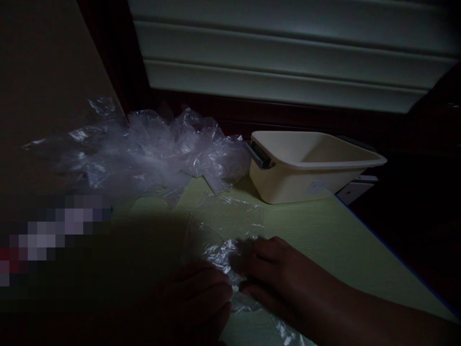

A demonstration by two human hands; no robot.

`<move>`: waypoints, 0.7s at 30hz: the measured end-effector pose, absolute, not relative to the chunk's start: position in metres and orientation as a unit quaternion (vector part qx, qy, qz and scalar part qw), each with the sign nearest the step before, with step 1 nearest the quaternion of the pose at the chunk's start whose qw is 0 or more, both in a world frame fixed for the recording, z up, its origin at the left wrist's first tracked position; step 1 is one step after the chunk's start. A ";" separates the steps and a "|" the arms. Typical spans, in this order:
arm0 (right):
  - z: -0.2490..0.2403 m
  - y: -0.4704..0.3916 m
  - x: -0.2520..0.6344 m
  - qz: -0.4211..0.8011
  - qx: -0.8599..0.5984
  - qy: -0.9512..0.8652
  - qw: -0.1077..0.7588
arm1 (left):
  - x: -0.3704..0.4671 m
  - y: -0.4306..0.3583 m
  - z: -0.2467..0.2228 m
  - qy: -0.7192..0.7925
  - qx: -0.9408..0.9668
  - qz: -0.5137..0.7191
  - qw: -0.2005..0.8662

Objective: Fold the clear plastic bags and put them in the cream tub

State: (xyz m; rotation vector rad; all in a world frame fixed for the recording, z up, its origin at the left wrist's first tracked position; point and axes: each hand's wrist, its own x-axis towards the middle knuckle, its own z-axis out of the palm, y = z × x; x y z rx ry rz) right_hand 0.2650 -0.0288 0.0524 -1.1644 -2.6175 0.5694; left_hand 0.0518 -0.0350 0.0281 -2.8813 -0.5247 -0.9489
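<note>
A clear plastic bag (230, 211) lies on the table between my two hands, crumpled near my fingers and flatter at its far end. My left hand (201, 293) is closed, its fingers curled at the bag's near left side. From the right, my right hand (270, 269) reaches over the bag, its fingers bent and gathered on the crumpled plastic. Its fingertips are dark and a little blurred. More clear plastic shows under the right wrist at the bottom edge.
A large heap of clear plastic bags (154, 149) spreads across the back left of the pale green table (309, 235). A cream bin (288, 182) with dark grey handles stands at the back right, near the table's blue edge. Behind are pale horizontal panels (281, 62).
</note>
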 end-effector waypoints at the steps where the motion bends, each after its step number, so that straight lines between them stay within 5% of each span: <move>1: 0.052 -0.029 0.265 0.194 -0.394 -0.892 0.110 | 0.052 -0.035 0.027 -0.168 -0.935 -0.311 0.027; 21: 0.048 -0.026 0.267 0.134 -0.392 -0.902 0.119 | 0.051 -0.030 0.021 -0.158 -0.940 -0.303 -0.006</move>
